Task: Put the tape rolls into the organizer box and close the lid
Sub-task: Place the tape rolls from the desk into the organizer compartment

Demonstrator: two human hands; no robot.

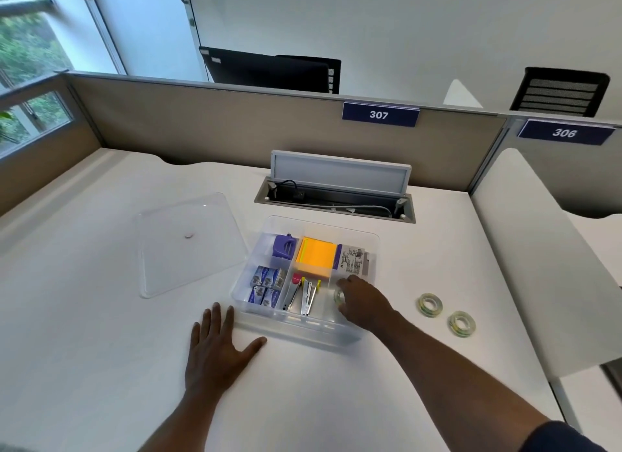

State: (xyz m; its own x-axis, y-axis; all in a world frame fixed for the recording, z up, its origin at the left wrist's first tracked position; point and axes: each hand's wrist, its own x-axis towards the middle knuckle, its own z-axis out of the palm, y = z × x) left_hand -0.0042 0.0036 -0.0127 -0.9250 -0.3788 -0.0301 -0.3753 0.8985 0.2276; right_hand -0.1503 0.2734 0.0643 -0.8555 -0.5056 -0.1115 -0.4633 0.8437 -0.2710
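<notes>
A: Firstly, the organizer box (304, 329)?
B: Clear plastic, lid off, at the centre of the white surface (336, 401). Compartments hold a purple sharpener (284, 246), orange sticky notes (315, 261), a printed packet (353, 261), blue staple boxes (266, 285), and staplers (303, 293).

A: Lid (192, 241)?
B: Transparent, lying flat on the surface at nine o'clock from the box, apart from it.

A: Tape rolls?
B: Three. One tape roll (338, 297) sits in the box's near right compartment, under the fingers of the right hand (361, 303). Two loose rolls, the nearer-box roll (430, 304) and the outer roll (461, 323), lie flat on the surface at three o'clock from the box, just beside each other.

A: Right hand, state?
B: Reaching into that compartment, fingers curled about the tape roll; whether it grips or merely touches, cannot tell.

A: Left hand (215, 347)?
B: Released, palm down, fingers spread flat on the surface at seven o'clock from the box, thumb near the box's front corner.

A: Beyond?
B: An open cable tray (336, 196) at twelve o'clock; partition plates reading 307 (379, 115) and 306 (564, 132).
</notes>
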